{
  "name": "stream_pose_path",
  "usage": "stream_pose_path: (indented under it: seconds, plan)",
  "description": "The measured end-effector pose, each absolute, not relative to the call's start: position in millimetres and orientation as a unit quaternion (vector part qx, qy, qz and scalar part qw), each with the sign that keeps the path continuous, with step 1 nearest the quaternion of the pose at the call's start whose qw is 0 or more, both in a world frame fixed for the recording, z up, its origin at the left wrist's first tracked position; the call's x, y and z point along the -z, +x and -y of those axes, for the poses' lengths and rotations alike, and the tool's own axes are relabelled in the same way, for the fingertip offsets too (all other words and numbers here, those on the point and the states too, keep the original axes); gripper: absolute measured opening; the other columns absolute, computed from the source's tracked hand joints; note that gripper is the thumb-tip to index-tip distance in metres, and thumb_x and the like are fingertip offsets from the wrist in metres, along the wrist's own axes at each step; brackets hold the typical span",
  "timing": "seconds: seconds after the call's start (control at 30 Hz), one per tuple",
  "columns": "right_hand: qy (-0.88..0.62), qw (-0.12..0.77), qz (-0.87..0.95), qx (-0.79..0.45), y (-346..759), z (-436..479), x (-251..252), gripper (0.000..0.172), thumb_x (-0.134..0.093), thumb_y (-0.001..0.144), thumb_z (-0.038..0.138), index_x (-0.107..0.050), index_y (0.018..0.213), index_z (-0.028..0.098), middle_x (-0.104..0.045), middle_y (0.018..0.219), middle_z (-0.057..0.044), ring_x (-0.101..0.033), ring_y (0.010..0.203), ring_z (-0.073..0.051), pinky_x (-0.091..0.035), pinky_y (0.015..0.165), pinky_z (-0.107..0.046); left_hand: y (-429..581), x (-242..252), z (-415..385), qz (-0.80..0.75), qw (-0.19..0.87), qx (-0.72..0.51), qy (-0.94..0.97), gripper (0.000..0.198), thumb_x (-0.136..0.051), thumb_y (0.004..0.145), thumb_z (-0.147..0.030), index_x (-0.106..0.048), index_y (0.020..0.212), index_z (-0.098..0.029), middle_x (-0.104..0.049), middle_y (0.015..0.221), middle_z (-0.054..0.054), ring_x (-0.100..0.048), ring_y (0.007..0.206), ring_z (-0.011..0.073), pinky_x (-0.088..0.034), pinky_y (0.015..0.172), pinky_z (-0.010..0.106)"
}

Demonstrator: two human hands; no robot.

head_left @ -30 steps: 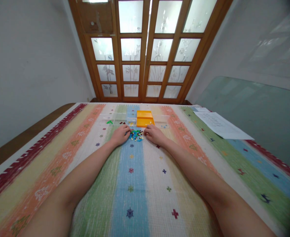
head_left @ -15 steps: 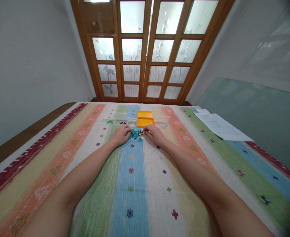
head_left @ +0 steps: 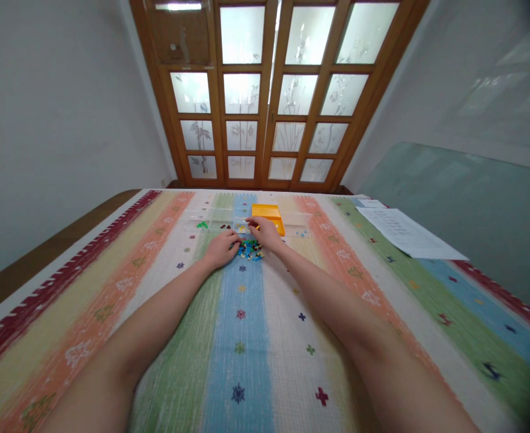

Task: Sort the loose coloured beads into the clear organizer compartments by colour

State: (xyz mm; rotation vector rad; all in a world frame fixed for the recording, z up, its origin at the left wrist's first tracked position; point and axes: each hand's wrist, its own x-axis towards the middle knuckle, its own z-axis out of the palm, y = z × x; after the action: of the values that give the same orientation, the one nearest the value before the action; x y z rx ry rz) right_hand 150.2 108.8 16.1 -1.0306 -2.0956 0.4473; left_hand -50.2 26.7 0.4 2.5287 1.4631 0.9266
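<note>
A small heap of coloured beads point(head_left: 250, 250) lies on the striped cloth point(head_left: 256, 337) far ahead of me. My left hand point(head_left: 222, 248) rests at the heap's left edge, fingers curled down onto the beads. My right hand point(head_left: 264, 233) reaches over the heap's far side toward the clear compartment trays point(head_left: 211, 224), fingers pinched together; what they hold is too small to see. Behind it sits an orange tray point(head_left: 270, 215). Green and dark beads lie in the clear compartments.
A printed paper sheet point(head_left: 404, 231) lies at the right on the cloth. A glass pane leans at the right wall. Wooden doors with frosted panes stand behind the table. Bare wood shows along the left table edge.
My right hand has moved left and forward from the heap's right side to the clear trays beside the orange tray. My left hand stays at the heap.
</note>
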Motion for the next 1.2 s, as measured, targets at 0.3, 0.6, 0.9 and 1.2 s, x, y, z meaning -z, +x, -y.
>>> stream_pose_path:
  seconds: [0.3, 0.6, 0.9, 1.2]
  plan:
    - [-0.401, 0.359, 0.826, -0.165, 157, -112, -12, 0.024, -0.059, 0.095, 0.013, -0.077, 0.109, 0.020, -0.077, 0.112, -0.008, -0.069, 0.106, -0.023, -0.051, 0.097, -0.036, -50, 0, -27, -0.478, 0.036, -0.298, 0.825, 0.021, -0.053, 0.097, -0.023, -0.074, 0.099, -0.022, -0.068, 0.106, 0.006, -0.065, 0.100, 0.0215, -0.053, 0.091, 0.036]
    - [-0.281, 0.236, 0.920, -0.135, 204, -81, -17, 0.023, -0.059, 0.091, 0.007, -0.077, 0.096, 0.020, -0.070, 0.100, -0.007, -0.060, 0.098, -0.021, -0.045, 0.089, -0.031, -50, 0, -26, -0.479, 0.039, -0.298, 0.824, 0.021, -0.053, 0.098, -0.023, -0.074, 0.099, -0.023, -0.068, 0.106, 0.006, -0.065, 0.101, 0.0212, -0.053, 0.092, 0.036]
    - [-0.260, 0.173, 0.945, -0.100, 209, -76, -19, 0.019, -0.060, 0.097, 0.014, -0.077, 0.101, 0.021, -0.067, 0.099, -0.007, -0.057, 0.097, -0.020, -0.041, 0.087, -0.031, -51, -1, -26, -0.474, 0.040, -0.300, 0.827, 0.021, -0.052, 0.098, -0.023, -0.073, 0.099, -0.022, -0.067, 0.106, 0.006, -0.064, 0.100, 0.0206, -0.053, 0.091, 0.036]
    - [-0.241, 0.177, 0.947, -0.117, 209, -70, -22, 0.018, -0.065, 0.092, 0.014, -0.079, 0.099, 0.024, -0.068, 0.098, -0.006, -0.058, 0.094, -0.021, -0.042, 0.086, -0.031, -50, -2, -26, -0.478, 0.043, -0.296, 0.826, 0.022, -0.052, 0.098, -0.023, -0.074, 0.099, -0.021, -0.068, 0.106, 0.006, -0.065, 0.099, 0.0209, -0.053, 0.090, 0.036]
